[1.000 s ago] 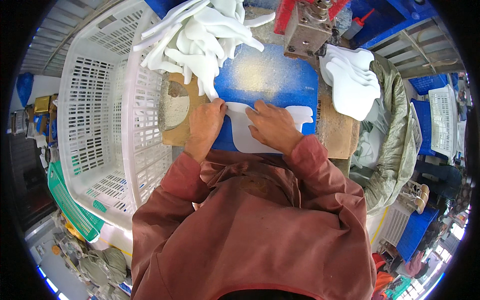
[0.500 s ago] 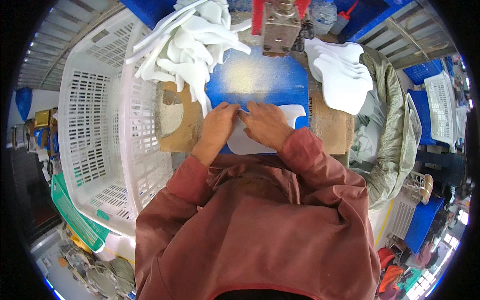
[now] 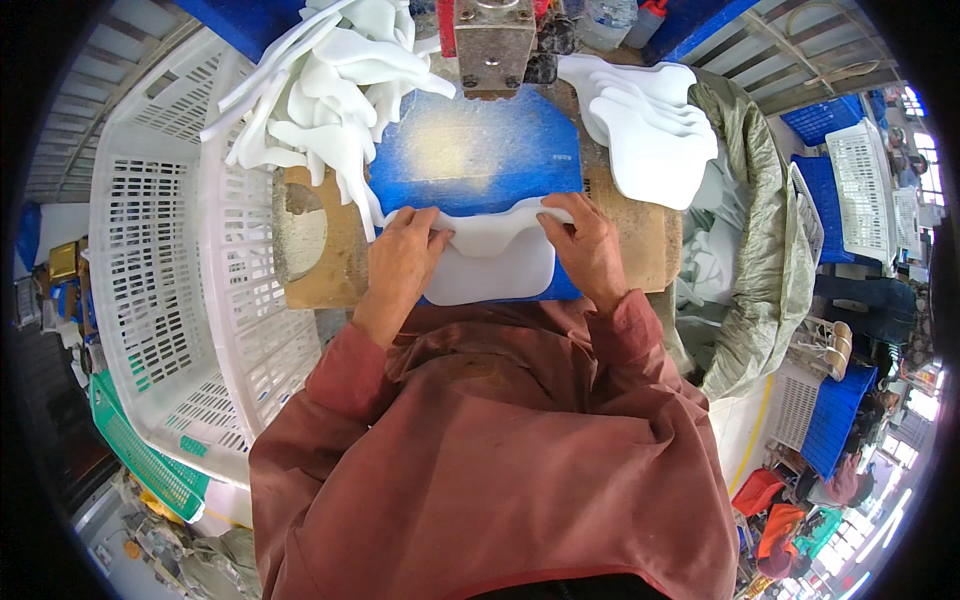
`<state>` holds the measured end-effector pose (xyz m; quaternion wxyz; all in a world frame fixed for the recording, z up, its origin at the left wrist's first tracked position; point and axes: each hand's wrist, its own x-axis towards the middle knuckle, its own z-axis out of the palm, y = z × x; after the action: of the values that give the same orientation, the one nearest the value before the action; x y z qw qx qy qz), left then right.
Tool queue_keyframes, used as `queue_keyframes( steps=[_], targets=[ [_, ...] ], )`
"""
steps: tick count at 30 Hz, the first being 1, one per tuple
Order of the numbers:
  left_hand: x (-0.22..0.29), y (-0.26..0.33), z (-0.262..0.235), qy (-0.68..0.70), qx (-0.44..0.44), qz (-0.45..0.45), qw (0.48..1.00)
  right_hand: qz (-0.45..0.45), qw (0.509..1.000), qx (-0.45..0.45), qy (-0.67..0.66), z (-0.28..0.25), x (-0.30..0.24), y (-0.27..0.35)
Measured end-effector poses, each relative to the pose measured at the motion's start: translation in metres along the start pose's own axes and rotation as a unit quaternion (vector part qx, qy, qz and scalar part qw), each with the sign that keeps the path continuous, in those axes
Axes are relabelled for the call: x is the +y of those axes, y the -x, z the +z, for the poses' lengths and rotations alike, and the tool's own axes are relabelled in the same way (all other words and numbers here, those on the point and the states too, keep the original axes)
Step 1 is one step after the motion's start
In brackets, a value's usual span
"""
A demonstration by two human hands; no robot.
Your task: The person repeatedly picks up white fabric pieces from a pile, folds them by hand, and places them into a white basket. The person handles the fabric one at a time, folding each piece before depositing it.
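Between my two hands is a smooth white foam piece [image 3: 490, 234] with a wavy outline, over the near edge of a blue board [image 3: 545, 165]. Its far edge is raised and curves toward me; a greyer, rounded foam part [image 3: 490, 277] lies below, and I cannot tell whether that is a second piece. My left hand [image 3: 404, 262] pinches the left end, thumb on the near side. At the right end, my right hand [image 3: 588, 247] grips it between thumb and curled fingers. A worn yellowish patch marks the middle of the board.
Beyond the board stands a metal machine head [image 3: 493, 45]. White foam pieces lie in a loose pile [image 3: 345, 95] at far left and a neat stack [image 3: 655, 140] at right. Cardboard [image 3: 645, 245] lies beneath. A white basket [image 3: 225, 270] flanks me left, an open sack [image 3: 770, 270] right.
My hands were close together over the middle of the foam; now they are spread to its two ends, and its far edge is lifted. The whole view has shifted slightly.
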<state>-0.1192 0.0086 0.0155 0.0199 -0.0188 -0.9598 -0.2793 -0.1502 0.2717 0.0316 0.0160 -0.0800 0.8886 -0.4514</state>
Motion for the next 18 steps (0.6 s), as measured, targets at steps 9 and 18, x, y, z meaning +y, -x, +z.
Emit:
queue_keyframes(
  steps=[9, 18],
  targets=[
    [-0.001, 0.002, 0.005, 0.008, 0.007, -0.015, 1.0, -0.069, 0.992, 0.02, 0.103, 0.013, 0.008, -0.014],
    [0.0, 0.002, 0.003, 0.002, 0.01, -0.009, 1.0, -0.067, 0.986, 0.015, 0.151, 0.014, 0.01, -0.012]
  ],
)
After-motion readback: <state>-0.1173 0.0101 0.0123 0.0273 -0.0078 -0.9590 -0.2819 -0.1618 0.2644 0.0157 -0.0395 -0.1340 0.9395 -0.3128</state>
